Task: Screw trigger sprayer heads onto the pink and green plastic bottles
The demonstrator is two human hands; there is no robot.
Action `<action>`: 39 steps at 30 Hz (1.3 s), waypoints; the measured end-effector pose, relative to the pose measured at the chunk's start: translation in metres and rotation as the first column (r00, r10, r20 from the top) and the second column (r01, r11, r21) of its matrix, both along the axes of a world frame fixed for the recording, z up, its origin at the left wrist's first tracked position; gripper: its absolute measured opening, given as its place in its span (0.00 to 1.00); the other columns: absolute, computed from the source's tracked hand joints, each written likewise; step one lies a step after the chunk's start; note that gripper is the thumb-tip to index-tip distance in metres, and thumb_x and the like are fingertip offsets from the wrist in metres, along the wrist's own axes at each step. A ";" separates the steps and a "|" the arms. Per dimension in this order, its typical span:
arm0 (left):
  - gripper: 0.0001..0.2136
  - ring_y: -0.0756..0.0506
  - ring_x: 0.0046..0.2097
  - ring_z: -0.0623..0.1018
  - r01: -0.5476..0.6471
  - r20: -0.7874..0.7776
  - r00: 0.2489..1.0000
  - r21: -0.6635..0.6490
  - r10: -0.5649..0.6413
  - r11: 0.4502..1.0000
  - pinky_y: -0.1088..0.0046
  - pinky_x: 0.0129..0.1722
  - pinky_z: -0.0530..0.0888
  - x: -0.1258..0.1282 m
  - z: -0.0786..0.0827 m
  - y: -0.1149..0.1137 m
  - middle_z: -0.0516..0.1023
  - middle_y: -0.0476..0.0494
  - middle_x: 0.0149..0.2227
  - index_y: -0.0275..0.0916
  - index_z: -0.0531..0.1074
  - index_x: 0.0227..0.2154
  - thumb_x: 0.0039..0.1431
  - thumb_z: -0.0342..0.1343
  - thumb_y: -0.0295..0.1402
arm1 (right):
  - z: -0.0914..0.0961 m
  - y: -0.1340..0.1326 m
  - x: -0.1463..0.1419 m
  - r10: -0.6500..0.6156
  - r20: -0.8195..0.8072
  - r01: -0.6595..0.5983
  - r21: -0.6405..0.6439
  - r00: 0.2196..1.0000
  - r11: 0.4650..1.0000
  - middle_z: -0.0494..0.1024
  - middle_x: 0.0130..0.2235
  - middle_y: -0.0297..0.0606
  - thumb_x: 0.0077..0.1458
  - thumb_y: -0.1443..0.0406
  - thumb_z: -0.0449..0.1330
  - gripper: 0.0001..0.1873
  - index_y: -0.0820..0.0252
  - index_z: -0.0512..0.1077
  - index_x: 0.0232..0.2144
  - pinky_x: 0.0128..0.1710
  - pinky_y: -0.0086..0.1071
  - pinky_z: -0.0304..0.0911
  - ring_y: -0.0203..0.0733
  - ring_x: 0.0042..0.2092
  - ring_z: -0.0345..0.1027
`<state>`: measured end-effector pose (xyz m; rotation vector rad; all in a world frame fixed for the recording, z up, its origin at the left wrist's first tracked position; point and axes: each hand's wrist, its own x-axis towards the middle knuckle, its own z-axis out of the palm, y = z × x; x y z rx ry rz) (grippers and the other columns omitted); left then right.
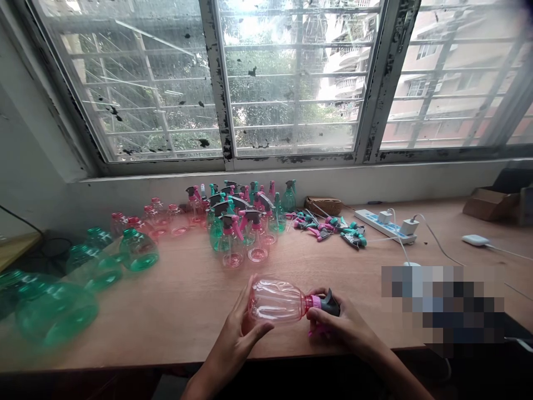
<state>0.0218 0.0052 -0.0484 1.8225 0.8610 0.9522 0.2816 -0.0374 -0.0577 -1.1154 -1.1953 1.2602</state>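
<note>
A clear pink spray bottle [277, 300] lies sideways in the air just above the front of the table. Its base rests in my left hand [239, 328], with the fingers behind it and the thumb stretched along the lower side. At the neck, my right hand [339, 319] grips the black and pink spray head [327, 304], thumb and fingers around the pink collar. A pink trigger shows below that hand. Whether the collar is fully screwed on, I cannot tell.
Several pink and green bottles with spray heads [244, 222] stand at the back middle. Open green bottles [139, 250] and pink bottles [156, 219] are on the left. Loose spray heads [328, 226], a brown pouch [322, 205] and a power strip [385, 226] lie to the right.
</note>
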 end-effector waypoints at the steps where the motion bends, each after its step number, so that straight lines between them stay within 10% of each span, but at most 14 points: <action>1: 0.37 0.35 0.72 0.49 -0.003 -0.007 1.000 0.004 0.003 1.000 0.53 0.69 0.52 0.000 0.000 0.000 0.45 0.48 0.73 0.53 0.46 0.69 0.63 0.59 0.43 | 0.000 0.000 0.000 -0.009 -0.005 0.009 -0.006 1.000 1.000 0.82 0.24 0.36 0.49 0.51 0.71 0.24 0.61 0.71 0.39 0.19 0.24 0.62 0.39 0.23 0.74; 25: 0.42 0.35 0.72 0.50 -0.002 -0.018 1.000 -0.053 0.002 0.999 0.54 0.69 0.51 0.001 0.004 -0.002 0.50 0.43 0.72 0.47 0.40 0.70 0.62 0.60 0.43 | 0.002 -0.002 0.000 0.021 0.046 -0.022 0.028 0.999 0.999 0.82 0.24 0.35 0.52 0.53 0.70 0.22 0.61 0.70 0.41 0.21 0.25 0.63 0.39 0.24 0.75; 32: 0.37 0.38 0.72 0.46 -0.016 -0.108 0.994 0.153 0.033 0.988 0.53 0.70 0.47 0.000 -0.006 -0.002 0.41 0.50 0.74 0.56 0.38 0.70 0.66 0.55 0.40 | 0.002 0.000 0.001 -0.011 0.033 0.010 0.005 0.999 1.000 0.82 0.24 0.37 0.52 0.50 0.68 0.23 0.61 0.70 0.40 0.19 0.25 0.62 0.40 0.24 0.75; 39: 0.41 0.34 0.72 0.50 -0.056 -0.099 0.993 0.071 0.063 0.996 0.51 0.70 0.49 0.003 -0.003 -0.001 0.49 0.39 0.72 0.44 0.44 0.70 0.61 0.61 0.43 | 0.005 -0.003 -0.002 0.025 0.051 -0.028 0.073 0.998 0.997 0.82 0.25 0.34 0.52 0.53 0.69 0.22 0.60 0.70 0.42 0.25 0.30 0.67 0.42 0.26 0.77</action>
